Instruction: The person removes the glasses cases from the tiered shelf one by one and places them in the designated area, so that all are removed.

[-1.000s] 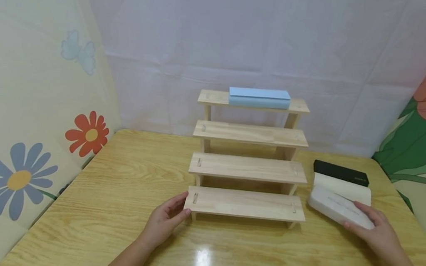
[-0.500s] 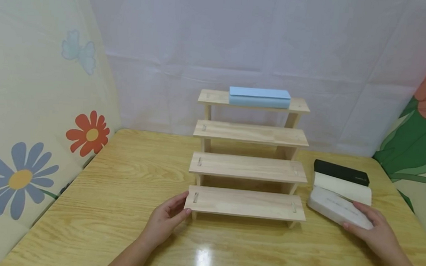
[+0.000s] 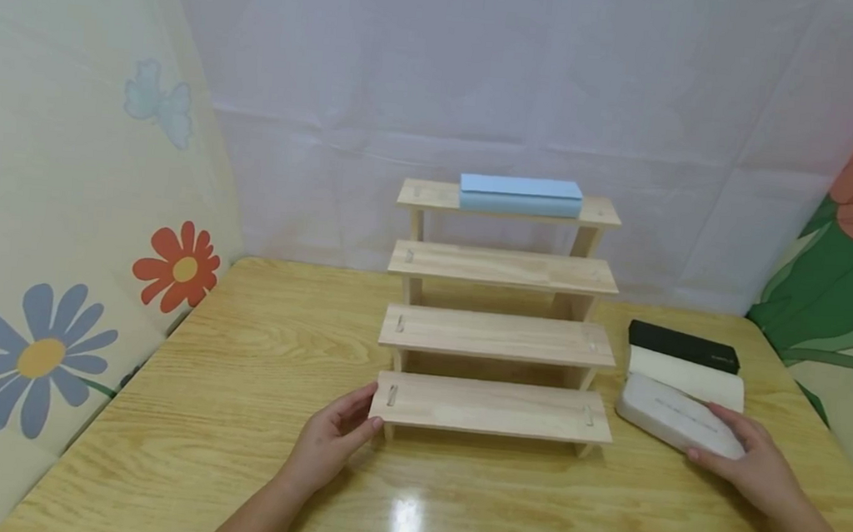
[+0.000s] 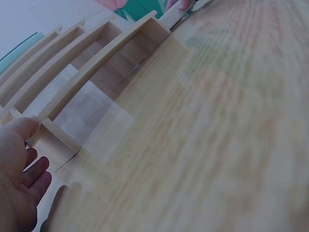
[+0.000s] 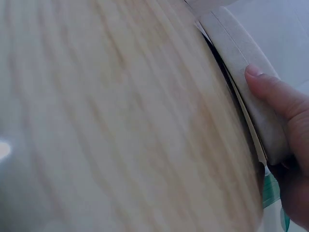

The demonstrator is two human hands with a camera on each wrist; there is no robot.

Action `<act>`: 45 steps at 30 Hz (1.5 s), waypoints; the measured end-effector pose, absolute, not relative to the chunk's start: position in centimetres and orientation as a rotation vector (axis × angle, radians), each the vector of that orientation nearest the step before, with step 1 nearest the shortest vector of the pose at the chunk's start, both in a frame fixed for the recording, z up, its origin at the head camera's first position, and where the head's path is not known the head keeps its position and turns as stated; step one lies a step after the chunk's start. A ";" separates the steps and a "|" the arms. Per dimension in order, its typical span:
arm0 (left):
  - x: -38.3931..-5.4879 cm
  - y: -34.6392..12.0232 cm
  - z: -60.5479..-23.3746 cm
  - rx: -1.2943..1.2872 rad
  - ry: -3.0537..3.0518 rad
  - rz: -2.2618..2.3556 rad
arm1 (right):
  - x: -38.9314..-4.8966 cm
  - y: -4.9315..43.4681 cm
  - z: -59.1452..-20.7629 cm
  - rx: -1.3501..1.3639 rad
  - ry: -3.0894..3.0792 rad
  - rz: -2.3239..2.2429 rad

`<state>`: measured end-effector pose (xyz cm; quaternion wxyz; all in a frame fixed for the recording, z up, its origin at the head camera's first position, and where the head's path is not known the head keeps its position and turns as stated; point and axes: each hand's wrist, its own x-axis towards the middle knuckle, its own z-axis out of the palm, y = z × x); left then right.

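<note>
- Little has moved: right hand (image 3: 745, 466) has drawn slightly back along the grey case (image 3: 678, 418), near end a touch lifted.
- Right hand's fingers curl round the case, lying right of the wooden stepped rack (image 3: 492, 406).
- Left hand (image 3: 334, 436) rests relaxed against the lowest step's corner.
- Advice: steady the rack, lift the case level, clear of the cream case (image 3: 684, 376) behind.

Facing a pale creased sheet (image 3: 486, 79) hanging as the back wall. Sitting between a cream panel (image 3: 62, 212) printed with flowers and a butterfly, left, and a green-and-orange floral panel (image 3: 849, 249), right. Catching glare on the glossy wooden tabletop (image 3: 254, 353).
</note>
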<state>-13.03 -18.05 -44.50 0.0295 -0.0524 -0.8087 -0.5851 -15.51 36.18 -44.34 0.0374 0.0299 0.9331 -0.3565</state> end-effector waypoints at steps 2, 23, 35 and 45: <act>-13.0 -18.1 -44.5 -0.161 -2.500 -1.807 | -15.5 36.2 -44.5 0.090 2.858 -1.095; -12.9 -18.0 -44.4 -0.151 -2.506 -1.790 | -15.7 36.2 -44.4 0.092 2.898 -1.034; -12.9 -18.0 -44.4 -0.144 -2.507 -1.774 | -15.8 36.4 -44.5 0.221 2.880 -0.993; -13.0 -18.0 -44.5 -0.145 -2.504 -1.783 | -15.8 36.2 -44.5 0.329 2.905 -1.026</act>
